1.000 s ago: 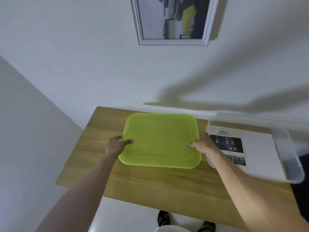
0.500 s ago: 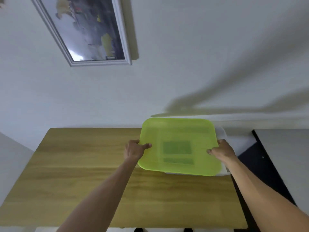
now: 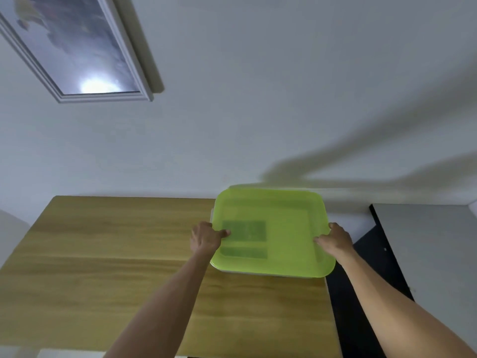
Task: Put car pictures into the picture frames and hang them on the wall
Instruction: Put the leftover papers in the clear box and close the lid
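Car pictures (image 3: 244, 231) show dimly through green lid (image 3: 284, 228), which sits on clear box (image 3: 212, 215) at bench (image 3: 129, 254) far right. Left hand (image 3: 205, 237) and right hand (image 3: 335, 240) grip lid's edges, fingers clamped. Framed picture (image 3: 77, 47) hangs on wall, upper left.

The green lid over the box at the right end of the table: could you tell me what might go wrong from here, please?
1. The green lid looks slightly askew over the clear box; pressing now might leave a corner unseated.
2. The box sits at the wooden table's right end; a sideways push from the left hand or right hand could slide it off.
3. The printed sheet under the lid could get pinched if it has ridden up.
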### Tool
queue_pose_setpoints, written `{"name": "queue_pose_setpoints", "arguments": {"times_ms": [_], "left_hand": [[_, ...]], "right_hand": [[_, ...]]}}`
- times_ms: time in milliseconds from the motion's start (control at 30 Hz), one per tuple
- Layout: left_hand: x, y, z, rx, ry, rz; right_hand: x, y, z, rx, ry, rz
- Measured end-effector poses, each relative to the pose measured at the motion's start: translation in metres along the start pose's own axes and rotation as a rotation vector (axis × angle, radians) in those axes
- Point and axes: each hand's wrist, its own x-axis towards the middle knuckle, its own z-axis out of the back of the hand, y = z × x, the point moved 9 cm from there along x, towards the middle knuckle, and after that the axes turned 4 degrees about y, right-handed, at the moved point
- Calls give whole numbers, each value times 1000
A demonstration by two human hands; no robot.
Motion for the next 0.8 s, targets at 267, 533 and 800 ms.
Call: {"name": "queue_pose_setpoints", "arguments": {"times_ms": [267, 533, 800], "left_hand": [[3, 6, 4, 47, 11, 72], [12, 6, 4, 48, 6, 99], [14, 2, 1, 78, -41, 70]], "right_hand": [[17, 10, -5, -90, 59, 67], [30, 7, -10, -174, 124, 89], [39, -4, -17, -289, 118, 23]]}}
